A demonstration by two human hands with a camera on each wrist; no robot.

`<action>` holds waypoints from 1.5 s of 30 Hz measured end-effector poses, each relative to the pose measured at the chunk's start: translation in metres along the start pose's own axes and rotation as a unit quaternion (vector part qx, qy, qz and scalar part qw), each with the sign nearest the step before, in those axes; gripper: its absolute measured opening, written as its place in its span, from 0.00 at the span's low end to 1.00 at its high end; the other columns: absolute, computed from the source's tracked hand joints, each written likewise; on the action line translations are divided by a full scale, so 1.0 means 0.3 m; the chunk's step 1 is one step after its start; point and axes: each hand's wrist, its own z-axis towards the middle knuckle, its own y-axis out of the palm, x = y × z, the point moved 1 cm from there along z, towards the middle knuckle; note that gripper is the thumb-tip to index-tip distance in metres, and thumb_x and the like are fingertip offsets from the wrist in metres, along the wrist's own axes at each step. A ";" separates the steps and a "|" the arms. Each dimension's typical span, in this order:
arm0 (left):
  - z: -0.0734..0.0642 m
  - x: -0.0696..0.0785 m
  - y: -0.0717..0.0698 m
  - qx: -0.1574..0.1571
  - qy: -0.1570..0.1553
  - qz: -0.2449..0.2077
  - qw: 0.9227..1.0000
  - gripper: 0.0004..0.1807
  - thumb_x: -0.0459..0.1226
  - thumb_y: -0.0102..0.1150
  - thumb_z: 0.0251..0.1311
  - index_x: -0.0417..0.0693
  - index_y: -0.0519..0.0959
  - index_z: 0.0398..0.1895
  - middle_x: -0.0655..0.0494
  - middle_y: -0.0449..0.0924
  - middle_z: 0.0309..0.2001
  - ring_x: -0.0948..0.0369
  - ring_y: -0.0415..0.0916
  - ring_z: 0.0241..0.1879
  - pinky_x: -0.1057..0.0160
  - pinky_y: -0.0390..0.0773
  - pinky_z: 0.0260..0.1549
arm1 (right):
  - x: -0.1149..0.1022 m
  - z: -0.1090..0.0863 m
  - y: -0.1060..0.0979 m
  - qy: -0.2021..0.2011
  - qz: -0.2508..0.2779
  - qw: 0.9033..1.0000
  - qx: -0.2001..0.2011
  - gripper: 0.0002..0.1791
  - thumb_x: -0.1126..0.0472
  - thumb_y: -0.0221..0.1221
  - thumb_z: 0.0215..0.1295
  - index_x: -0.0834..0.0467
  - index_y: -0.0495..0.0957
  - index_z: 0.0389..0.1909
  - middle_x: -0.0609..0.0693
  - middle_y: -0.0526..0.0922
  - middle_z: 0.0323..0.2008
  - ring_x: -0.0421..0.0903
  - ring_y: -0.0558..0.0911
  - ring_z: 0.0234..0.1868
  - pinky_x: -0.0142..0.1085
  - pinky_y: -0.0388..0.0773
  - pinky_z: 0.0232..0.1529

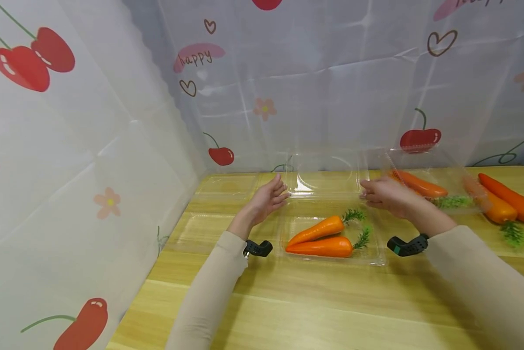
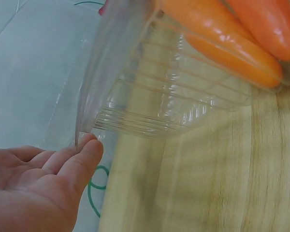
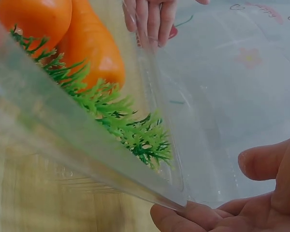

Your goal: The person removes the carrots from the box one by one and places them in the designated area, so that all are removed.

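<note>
A clear plastic clamshell box (image 1: 377,261) lies on the table with its hinged lid (image 1: 325,170) raised at the back. Inside it are two orange toy carrots (image 1: 323,247), side by side, their green tops toward the right. My left hand (image 1: 266,198) is at the lid's left edge; in the left wrist view its straight fingertips (image 2: 89,147) touch the plastic edge. On the other side, my right hand (image 1: 386,195) has its fingertips (image 3: 176,217) right under a corner of the plastic, the thumb held apart.
Another clear box (image 1: 467,210) with carrots (image 1: 424,185) stands behind my right forearm. Farther right lie loose carrots (image 1: 511,198) with green tops. One more clear box (image 1: 200,231) sits at the left, near a printed curtain (image 1: 126,160) that borders the wooden table (image 1: 314,311).
</note>
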 end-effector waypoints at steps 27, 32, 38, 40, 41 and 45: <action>-0.013 -0.043 0.004 0.005 -0.026 -0.007 1.000 0.42 0.57 0.39 0.80 0.44 0.44 0.84 0.42 0.48 0.83 0.48 0.57 0.79 0.51 0.58 0.78 | 0.023 0.001 0.019 0.035 0.024 0.999 -0.014 0.42 0.47 0.29 0.85 0.74 0.23 0.77 0.80 0.34 0.77 0.69 0.49 0.80 0.56 0.55 0.77; -0.028 -0.036 0.010 0.007 -0.023 -0.002 1.000 0.37 0.54 0.39 0.81 0.48 0.46 0.85 0.41 0.47 0.83 0.47 0.57 0.79 0.51 0.58 0.78 | 0.006 -0.007 0.019 0.018 -0.005 1.000 -0.007 0.41 0.49 0.30 0.86 0.77 0.26 0.77 0.79 0.30 0.77 0.74 0.45 0.79 0.60 0.52 0.78; -0.050 -0.025 0.015 0.013 -0.018 0.032 0.999 0.39 0.53 0.43 0.81 0.41 0.48 0.83 0.40 0.48 0.83 0.47 0.59 0.78 0.52 0.60 0.77 | -0.021 -0.026 0.012 0.015 -0.045 0.999 0.009 0.43 0.48 0.32 0.86 0.75 0.24 0.77 0.76 0.24 0.77 0.77 0.41 0.78 0.64 0.46 0.78; -0.057 -0.023 0.016 0.015 -0.016 0.042 0.999 0.39 0.52 0.45 0.80 0.40 0.51 0.82 0.42 0.49 0.83 0.47 0.59 0.78 0.52 0.61 0.77 | -0.031 -0.035 0.007 0.026 -0.071 0.997 0.016 0.44 0.46 0.32 0.85 0.75 0.23 0.77 0.77 0.27 0.77 0.78 0.42 0.77 0.67 0.45 0.77; -0.061 -0.023 0.017 0.017 -0.015 0.045 0.999 0.38 0.51 0.46 0.80 0.39 0.52 0.82 0.43 0.50 0.83 0.48 0.59 0.78 0.52 0.61 0.76 | -0.036 -0.039 0.006 0.029 -0.080 0.996 0.019 0.45 0.44 0.32 0.85 0.75 0.24 0.77 0.78 0.29 0.78 0.78 0.43 0.77 0.68 0.46 0.76; -0.086 -0.028 0.022 0.023 -0.011 0.052 0.998 0.37 0.49 0.48 0.79 0.38 0.54 0.81 0.45 0.52 0.82 0.48 0.59 0.78 0.52 0.62 0.76 | -0.063 -0.063 0.016 0.034 -0.125 0.991 0.034 0.47 0.39 0.33 0.83 0.72 0.28 0.79 0.78 0.39 0.78 0.78 0.46 0.77 0.72 0.48 0.74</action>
